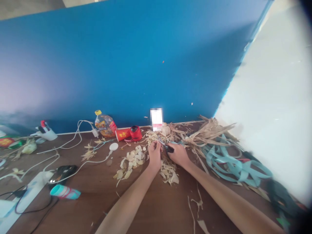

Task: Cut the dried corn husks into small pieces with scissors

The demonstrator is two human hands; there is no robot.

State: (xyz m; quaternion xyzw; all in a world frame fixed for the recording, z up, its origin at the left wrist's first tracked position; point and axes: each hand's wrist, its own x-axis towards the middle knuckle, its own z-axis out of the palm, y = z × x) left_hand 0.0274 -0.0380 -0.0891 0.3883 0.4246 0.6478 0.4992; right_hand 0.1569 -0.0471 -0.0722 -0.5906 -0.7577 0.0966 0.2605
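Snipping well with the black-handled metal scissors probably calls for short cuts, the left hand kept clear of the blades. Near the far edge of the brown table, the right hand curls around the handles over straw-coloured dry strips; the left hand's fingers bunch narrowly beside the blades, their contents impossible to tell.

Gripping black-handled scissors in the right hand, beside the left hand. Reaching over pale scraps on the desk.
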